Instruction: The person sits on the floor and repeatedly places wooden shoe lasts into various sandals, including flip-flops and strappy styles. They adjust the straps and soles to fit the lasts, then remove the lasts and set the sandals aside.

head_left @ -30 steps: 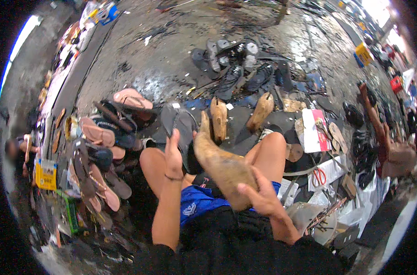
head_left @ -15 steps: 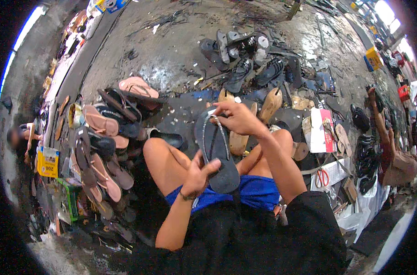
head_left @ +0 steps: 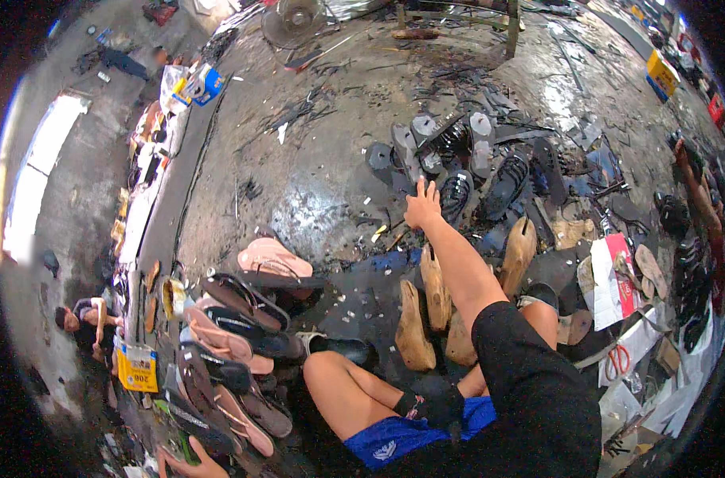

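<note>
My right hand (head_left: 422,205) is stretched far out over the wet concrete floor, fingers spread and empty, just left of a cluster of black sandals (head_left: 458,191) and cut soles. Several wooden shoe lasts (head_left: 414,327) stand beside my right forearm, one of them (head_left: 518,255) to its right. My left hand (head_left: 426,402) lies low on my lap by my blue shorts (head_left: 394,438), dark and mostly hidden, seemingly on a black sandal piece. My bare knee (head_left: 338,382) is bent to the left.
A heap of pink, brown and black flip-flops (head_left: 235,342) lies at my left, with a hand (head_left: 183,464) at its lower edge. Red scissors (head_left: 617,360) and papers lie on the right. One person sits far left (head_left: 80,323); another person's arm (head_left: 697,199) is at the right.
The black sandal I held up in both hands has come down. My right arm has reached forward across the floor, and my left hand has dropped to my lap.
</note>
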